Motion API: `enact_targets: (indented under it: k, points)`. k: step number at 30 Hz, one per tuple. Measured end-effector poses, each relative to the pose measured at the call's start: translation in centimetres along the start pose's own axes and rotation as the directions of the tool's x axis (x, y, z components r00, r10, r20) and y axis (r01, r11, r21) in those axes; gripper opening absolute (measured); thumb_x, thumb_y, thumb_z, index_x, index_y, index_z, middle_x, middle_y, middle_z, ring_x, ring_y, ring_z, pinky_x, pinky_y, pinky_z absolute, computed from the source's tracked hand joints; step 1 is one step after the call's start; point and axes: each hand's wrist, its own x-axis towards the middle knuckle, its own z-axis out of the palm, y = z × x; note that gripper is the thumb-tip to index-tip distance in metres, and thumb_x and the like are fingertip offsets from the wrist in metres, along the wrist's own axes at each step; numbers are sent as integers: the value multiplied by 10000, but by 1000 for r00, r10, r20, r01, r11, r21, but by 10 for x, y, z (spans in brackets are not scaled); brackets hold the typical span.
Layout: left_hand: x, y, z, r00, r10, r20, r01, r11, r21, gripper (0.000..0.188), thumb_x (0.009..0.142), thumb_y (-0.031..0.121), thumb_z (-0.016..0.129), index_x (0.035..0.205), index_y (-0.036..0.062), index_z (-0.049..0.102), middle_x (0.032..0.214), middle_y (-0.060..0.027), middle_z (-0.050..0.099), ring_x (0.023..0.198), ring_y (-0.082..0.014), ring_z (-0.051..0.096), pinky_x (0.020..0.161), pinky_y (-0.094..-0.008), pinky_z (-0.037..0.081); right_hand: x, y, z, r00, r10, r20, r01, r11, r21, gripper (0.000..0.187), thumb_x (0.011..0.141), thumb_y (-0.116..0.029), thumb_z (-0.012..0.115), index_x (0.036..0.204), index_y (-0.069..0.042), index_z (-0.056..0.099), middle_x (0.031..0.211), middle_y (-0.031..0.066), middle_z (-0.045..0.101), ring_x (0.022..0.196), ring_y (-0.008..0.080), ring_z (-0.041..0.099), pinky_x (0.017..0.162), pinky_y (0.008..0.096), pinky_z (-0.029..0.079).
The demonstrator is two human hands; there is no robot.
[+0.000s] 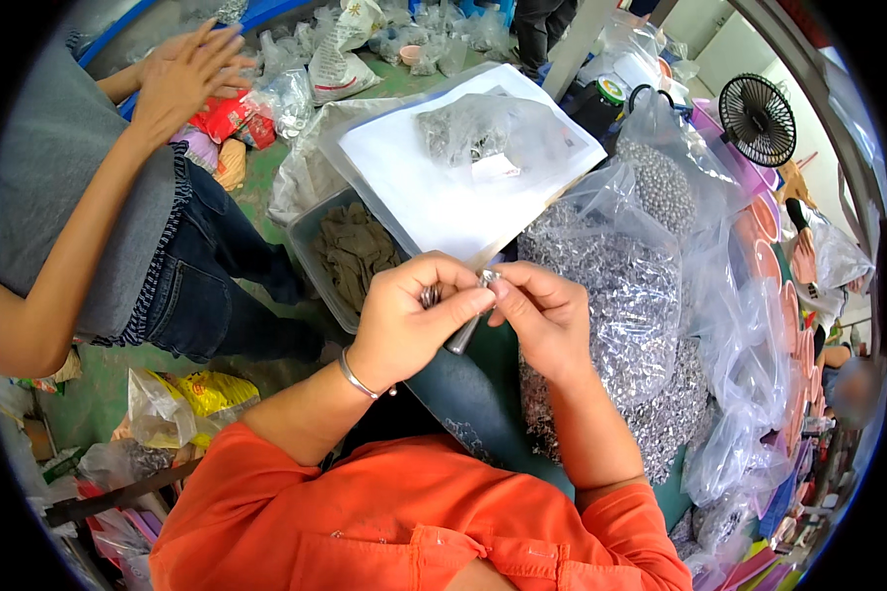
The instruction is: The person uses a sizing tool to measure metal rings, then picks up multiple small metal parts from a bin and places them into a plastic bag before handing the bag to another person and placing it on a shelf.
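Observation:
In front of my chest both hands meet at the fingertips. My left hand (411,307) is closed, thumb and forefinger pinching a small silvery metal piece (487,279). From the other side my right hand (547,317) is closed on that same piece. Below the left fingers a grey metal tool (462,336) sticks out, its upper part hidden by the hand, so its kind is unclear. Right of my hands lies a big clear plastic bag (611,281) full of small shiny metal parts. More loose metal parts (650,433) are heaped nearer to me.
Beyond my hands a white board (404,187) carries a clear bag of metal parts (483,128). Under its edge stands a plastic bin (317,258) with brown cloth (355,246). Another person (99,197) stands at the left. A black fan (757,120) is at the far right.

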Motion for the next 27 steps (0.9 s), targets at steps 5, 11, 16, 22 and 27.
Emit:
enact_targets:
  k: [5,11,16,22,27]
  points:
    - [8,4,-12,983,-169,71,179,793,-582,70,836,90,551,836,20,547,924,-81,519,529,-28,360,435,-144,300,53,-22,-12,921,-375,-107,266,804,-531,83,786,-41,569,809,35,590,742,157,586,676,252,581,616,317,452]
    - [5,9,-11,973,-208,95,212,665,-716,95,824,110,526,883,37,538,861,-73,490,562,-58,392,424,-150,309,142,1,-4,943,-225,244,295,233,-927,180,722,31,505,859,0,617,900,187,602,817,342,586,729,396,467]
    - [1,7,-23,966,-203,158,252,620,-743,142,807,166,503,840,29,518,814,-73,472,574,-87,410,394,-163,297,167,36,-13,911,-304,278,353,228,-907,212,728,4,484,880,-47,624,1047,179,572,948,321,561,813,374,454]
    - [3,6,-16,957,-276,84,261,705,-659,64,826,89,507,818,26,509,755,-50,477,545,-63,401,386,-155,274,154,31,-22,864,-393,315,401,157,-903,292,676,33,527,940,-58,616,971,184,580,841,370,559,742,394,462]
    - [2,2,-6,970,-242,15,210,808,-551,146,795,15,578,932,39,533,773,-9,502,535,-31,388,406,-151,278,105,-6,-26,947,-320,-27,215,694,-687,105,726,-41,611,821,-17,649,730,110,613,680,209,592,614,297,482]
